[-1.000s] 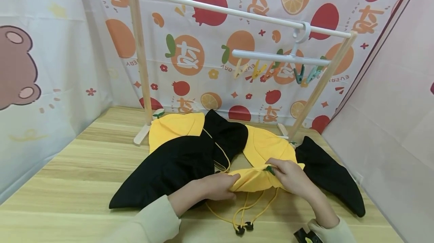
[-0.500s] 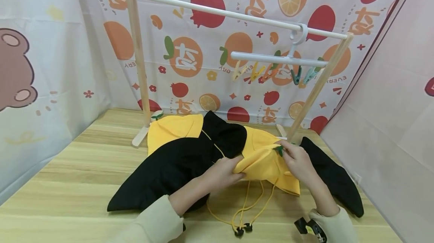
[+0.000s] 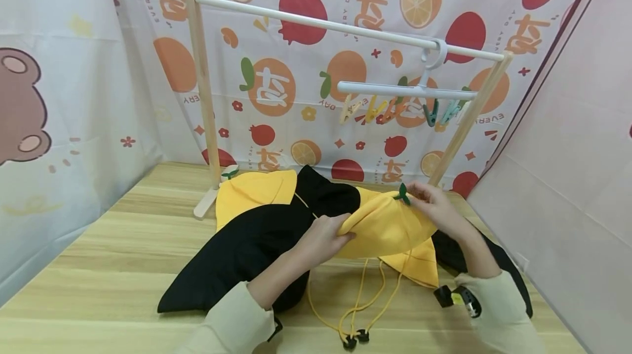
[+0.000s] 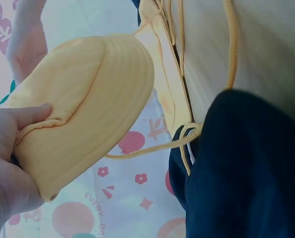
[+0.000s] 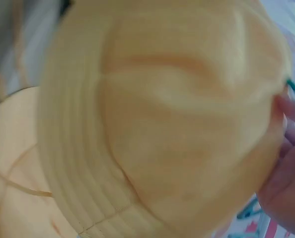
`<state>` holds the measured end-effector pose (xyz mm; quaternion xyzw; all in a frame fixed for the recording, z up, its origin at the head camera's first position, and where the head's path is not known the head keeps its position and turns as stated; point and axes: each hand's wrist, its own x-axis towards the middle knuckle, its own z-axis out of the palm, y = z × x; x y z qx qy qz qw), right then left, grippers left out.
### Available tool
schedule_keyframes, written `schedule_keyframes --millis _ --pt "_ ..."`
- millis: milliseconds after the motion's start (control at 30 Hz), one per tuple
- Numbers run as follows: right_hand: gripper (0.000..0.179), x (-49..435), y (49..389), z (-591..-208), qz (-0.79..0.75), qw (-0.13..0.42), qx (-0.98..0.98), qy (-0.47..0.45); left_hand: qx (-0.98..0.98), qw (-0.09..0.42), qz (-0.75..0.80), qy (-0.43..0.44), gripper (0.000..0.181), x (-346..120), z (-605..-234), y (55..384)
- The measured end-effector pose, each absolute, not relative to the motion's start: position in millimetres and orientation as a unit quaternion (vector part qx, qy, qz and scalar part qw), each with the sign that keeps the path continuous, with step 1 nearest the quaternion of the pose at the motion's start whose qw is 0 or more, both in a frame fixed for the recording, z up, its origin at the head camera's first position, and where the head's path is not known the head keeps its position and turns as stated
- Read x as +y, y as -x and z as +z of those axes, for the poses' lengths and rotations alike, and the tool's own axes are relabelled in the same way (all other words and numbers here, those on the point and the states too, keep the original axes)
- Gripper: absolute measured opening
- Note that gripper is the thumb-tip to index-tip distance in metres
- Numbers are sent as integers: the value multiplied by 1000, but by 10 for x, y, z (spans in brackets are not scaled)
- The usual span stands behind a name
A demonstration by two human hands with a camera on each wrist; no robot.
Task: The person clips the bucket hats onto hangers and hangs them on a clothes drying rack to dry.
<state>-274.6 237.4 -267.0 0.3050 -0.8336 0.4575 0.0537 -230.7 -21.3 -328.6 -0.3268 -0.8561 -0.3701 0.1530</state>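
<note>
A yellow bucket hat (image 3: 385, 228) with a stitched brim and a green leaf sprout (image 3: 402, 194) on its crown is held up above the table. My left hand (image 3: 323, 241) pinches the brim's left edge, thumb on top, as the left wrist view (image 4: 11, 163) shows closely. My right hand (image 3: 438, 211) grips the crown beside the sprout; some of its fingers are hidden behind the fabric. Yellow cords (image 3: 356, 304) with black cord stoppers (image 3: 349, 341) trail on the table below. Under the held hat lies another yellow hat (image 3: 417, 266), partly covered.
Black fabric pieces (image 3: 242, 258) and another yellow hat (image 3: 254, 189) lie to the left. More black fabric (image 3: 508, 266) is at the right. Behind stands a wooden rack (image 3: 202, 90) with a white rail, carrying a white hanger (image 3: 407, 89) with several coloured clothespins (image 3: 375, 110).
Both hands keep hold of the hat. It has been raised and spread out, its crown turned up towards the back right, and the sprout now stands out on top.
</note>
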Motion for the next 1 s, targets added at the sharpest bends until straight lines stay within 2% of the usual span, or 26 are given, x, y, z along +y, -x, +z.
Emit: schedule_keyframes --millis 67,133,200,300,400,533,767,1000 --pt "23 2470 2837 -2576 524 34 -797 -299 -857 160 -368 324 14 -222 -3278 2316" --pt "23 2563 2946 -2465 598 41 -752 -274 -858 164 -366 322 15 -236 -3266 2322" --pt "23 2627 3073 -2334 670 56 -704 -230 -859 167 -364 320 14 -253 -3251 2323" --pt "37 2679 3278 -2133 747 66 -648 -132 -858 171 -366 317 14 -274 -3237 2330" --pt "55 2699 3493 -1963 803 16 -594 -45 -858 174 -368 313 14 -286 -3230 2342" --pt "65 2706 3765 -1790 840 -52 -539 33 -859 176 -364 312 13 -301 -3223 2362" --pt "62 2766 4044 -1588 833 -36 -550 37 -861 180 -359 313 11 -333 -3187 2399" --pt "58 2830 4140 -1644 903 -36 -424 59 -856 179 -362 322 11 -309 -3205 2437"
